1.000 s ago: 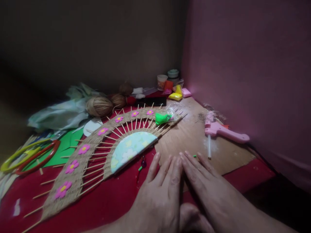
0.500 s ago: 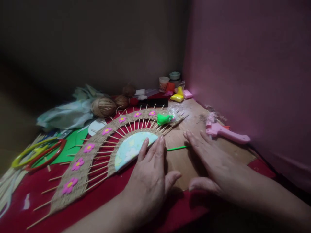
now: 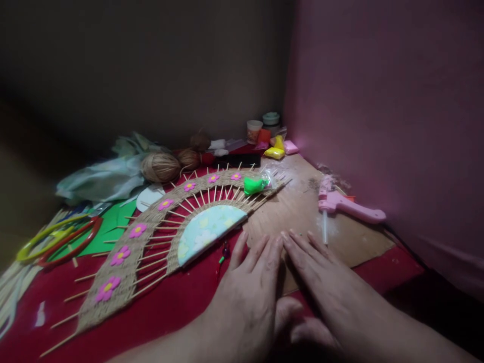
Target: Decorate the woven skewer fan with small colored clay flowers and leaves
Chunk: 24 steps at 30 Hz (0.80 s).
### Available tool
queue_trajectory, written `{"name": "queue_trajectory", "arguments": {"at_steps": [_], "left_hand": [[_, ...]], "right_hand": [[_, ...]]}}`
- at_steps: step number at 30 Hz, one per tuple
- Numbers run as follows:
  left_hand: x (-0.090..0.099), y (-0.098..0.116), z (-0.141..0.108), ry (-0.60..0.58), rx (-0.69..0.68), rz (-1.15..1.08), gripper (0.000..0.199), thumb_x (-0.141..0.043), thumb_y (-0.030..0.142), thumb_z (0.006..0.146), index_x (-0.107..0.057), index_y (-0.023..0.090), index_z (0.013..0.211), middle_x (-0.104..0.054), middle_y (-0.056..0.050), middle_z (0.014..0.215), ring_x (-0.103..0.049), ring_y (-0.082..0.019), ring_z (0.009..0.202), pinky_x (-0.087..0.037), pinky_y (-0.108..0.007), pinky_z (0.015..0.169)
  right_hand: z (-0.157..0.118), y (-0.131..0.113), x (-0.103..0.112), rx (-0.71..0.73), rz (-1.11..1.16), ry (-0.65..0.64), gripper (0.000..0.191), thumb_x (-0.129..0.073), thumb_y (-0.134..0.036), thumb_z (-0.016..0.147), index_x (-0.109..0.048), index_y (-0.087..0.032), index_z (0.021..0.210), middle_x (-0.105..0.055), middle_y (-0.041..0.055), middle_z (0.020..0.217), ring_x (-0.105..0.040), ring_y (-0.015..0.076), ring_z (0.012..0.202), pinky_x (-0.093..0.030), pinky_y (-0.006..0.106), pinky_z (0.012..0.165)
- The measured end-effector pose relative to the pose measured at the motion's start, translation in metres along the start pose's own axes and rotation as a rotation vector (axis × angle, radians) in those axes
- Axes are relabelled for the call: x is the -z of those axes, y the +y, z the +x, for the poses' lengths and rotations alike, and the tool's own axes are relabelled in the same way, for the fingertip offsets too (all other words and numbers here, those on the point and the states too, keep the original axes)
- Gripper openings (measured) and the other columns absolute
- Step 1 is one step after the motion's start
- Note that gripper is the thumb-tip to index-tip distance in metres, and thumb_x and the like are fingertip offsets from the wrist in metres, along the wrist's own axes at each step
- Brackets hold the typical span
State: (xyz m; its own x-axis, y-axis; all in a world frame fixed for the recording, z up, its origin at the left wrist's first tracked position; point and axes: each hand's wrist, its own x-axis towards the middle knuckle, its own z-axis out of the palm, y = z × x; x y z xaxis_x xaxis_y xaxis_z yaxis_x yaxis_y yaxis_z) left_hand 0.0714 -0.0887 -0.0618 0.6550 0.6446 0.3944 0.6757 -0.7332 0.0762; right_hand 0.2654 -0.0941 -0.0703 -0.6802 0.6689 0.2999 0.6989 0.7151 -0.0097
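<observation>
My left hand lies palm down with its fingers stretched out flat on the wooden board. Beside it, my right hand is also flat and open, and the fingertips of both nearly meet. The thin green clay strand is hidden, perhaps under my palms. To the left rests a woven fan-shaped piece of twine and sticks, decorated with pink flowers and a pale floral half-circle. A packet of green clay sits on its right end.
A pink glue gun lies on the board at right. Yellow clay packets, a paper cup and twine balls stand at the back. Scissors with red and yellow handles lie on green sheets at left.
My right hand has moved left and nearer to me, up against my left hand, which shifted slightly right. The green strand between them has gone out of sight.
</observation>
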Motion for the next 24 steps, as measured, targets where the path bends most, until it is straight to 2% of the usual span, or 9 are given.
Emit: {"name": "queue_trajectory", "arguments": {"at_steps": [2, 5, 9, 12, 16, 20, 24], "left_hand": [[0.000, 0.002, -0.001, 0.015, -0.010, 0.004, 0.061, -0.040, 0.044, 0.093, -0.032, 0.001, 0.135, -0.052, -0.019, 0.133, -0.046, -0.032, 0.125, -0.023, -0.054, 0.109], [0.000, 0.001, 0.001, 0.010, 0.010, 0.014, 0.060, -0.036, 0.045, 0.094, -0.032, 0.000, 0.134, -0.052, -0.019, 0.133, -0.046, -0.030, 0.124, -0.023, -0.052, 0.110], [-0.001, -0.007, 0.003, 0.018, 0.052, 0.049, 0.057, -0.034, 0.038, 0.096, -0.028, -0.003, 0.135, -0.050, -0.024, 0.132, -0.043, -0.031, 0.127, -0.025, -0.054, 0.108], [-0.001, -0.012, 0.003, 0.025, 0.091, 0.046, 0.056, -0.035, 0.036, 0.095, -0.027, -0.003, 0.135, -0.048, -0.026, 0.133, -0.039, -0.033, 0.129, -0.027, -0.056, 0.107], [0.000, -0.012, 0.003, 0.009, 0.132, 0.010, 0.056, -0.038, 0.034, 0.094, -0.026, 0.000, 0.136, -0.047, -0.026, 0.133, -0.038, -0.033, 0.130, -0.030, -0.057, 0.106], [0.000, -0.011, 0.004, -0.001, 0.149, -0.019, 0.058, -0.039, 0.035, 0.093, -0.022, 0.001, 0.137, -0.046, -0.026, 0.134, -0.037, -0.032, 0.131, -0.030, -0.058, 0.105], [0.000, -0.012, 0.005, -0.027, 0.165, -0.038, 0.061, -0.041, 0.034, 0.092, -0.020, 0.001, 0.139, -0.041, -0.026, 0.139, -0.030, -0.032, 0.135, -0.031, -0.057, 0.106]], "right_hand": [[-0.002, -0.003, -0.002, 0.011, -0.013, 0.010, 0.093, -0.058, -0.052, 0.078, -0.023, 0.008, 0.140, -0.039, 0.0276, 0.138, -0.034, 0.0359, 0.130, -0.040, 0.053, 0.100], [0.006, -0.001, -0.001, 0.008, -0.037, 0.026, 0.082, -0.047, -0.056, 0.084, -0.038, 0.009, 0.133, -0.045, 0.0277, 0.133, -0.041, 0.0379, 0.125, -0.042, 0.054, 0.098], [0.028, 0.009, 0.002, 0.000, -0.027, 0.005, 0.080, -0.037, -0.061, 0.087, -0.040, 0.003, 0.134, -0.044, 0.0244, 0.136, -0.037, 0.0371, 0.128, -0.038, 0.055, 0.101], [0.034, 0.019, 0.007, -0.008, -0.005, -0.013, 0.082, -0.036, -0.063, 0.087, -0.037, 0.002, 0.137, -0.040, 0.0235, 0.139, -0.031, 0.0333, 0.131, -0.036, 0.050, 0.104], [0.027, 0.029, 0.015, -0.079, -0.046, 0.091, 0.090, -0.039, -0.066, 0.084, -0.026, 0.002, 0.141, -0.038, 0.0278, 0.139, -0.029, 0.0329, 0.132, -0.038, 0.049, 0.102], [0.021, 0.030, 0.018, -0.080, -0.113, 0.142, 0.093, -0.035, -0.066, 0.085, -0.011, -0.001, 0.146, -0.045, 0.0302, 0.134, -0.036, 0.0361, 0.127, -0.045, 0.052, 0.094], [0.023, 0.024, 0.012, -0.006, -0.150, 0.149, 0.098, -0.035, -0.065, 0.086, 0.004, 0.003, 0.145, -0.049, 0.0334, 0.128, -0.041, 0.0377, 0.123, -0.050, 0.050, 0.089]]}}
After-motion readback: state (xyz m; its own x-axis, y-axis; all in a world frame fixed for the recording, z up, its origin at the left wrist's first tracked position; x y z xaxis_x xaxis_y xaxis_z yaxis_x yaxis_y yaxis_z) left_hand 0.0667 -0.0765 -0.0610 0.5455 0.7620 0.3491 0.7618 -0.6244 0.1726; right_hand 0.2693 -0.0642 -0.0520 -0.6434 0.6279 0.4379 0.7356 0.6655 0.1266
